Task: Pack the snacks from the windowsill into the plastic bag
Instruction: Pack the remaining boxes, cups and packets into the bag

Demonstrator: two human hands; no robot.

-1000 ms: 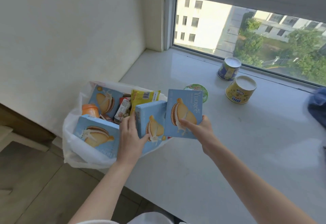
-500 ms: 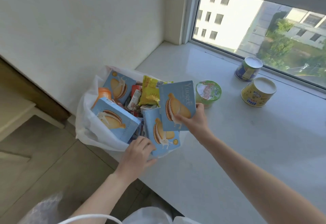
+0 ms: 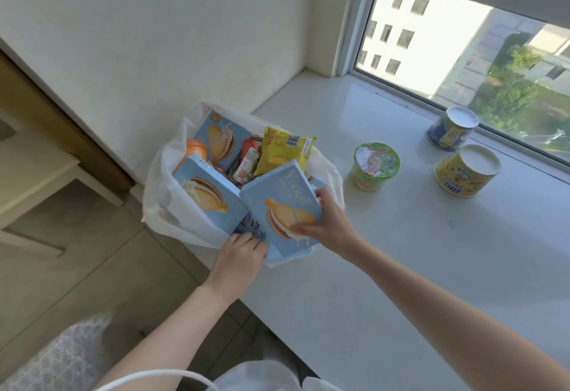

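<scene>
Three pale blue snack boxes show plainly, each printed with a cream-filled sandwich cake. The far box stands at the back of the white plastic bag, and the left box leans in the bag's near-left part. The held box is tilted over the bag's near-right side. It carries a cursive word starting with Y, too soft to read in full. Whether the pale blue sliver beneath it is a fourth box cannot be told.

One yellow packet with a barcode pokes up at the far right of the bag, one orange lid sits at the far left, and small red and white wrappers lie between them. The bag sits at the near-left edge of the white windowsill.

One green cup stands on the sill just right of the bag. Two cans stand farther right, near the window: a yellow can whose blue label looks like "BIO", and a blue can behind it.

The right hand grips the held box, with the thumb pressed across its near front face and the fingers curled round its right edge. The left hand is at the bag's near rim with its fingers bent close together. Their tips are hidden under the boxes, so what they pinch cannot be told.
</scene>
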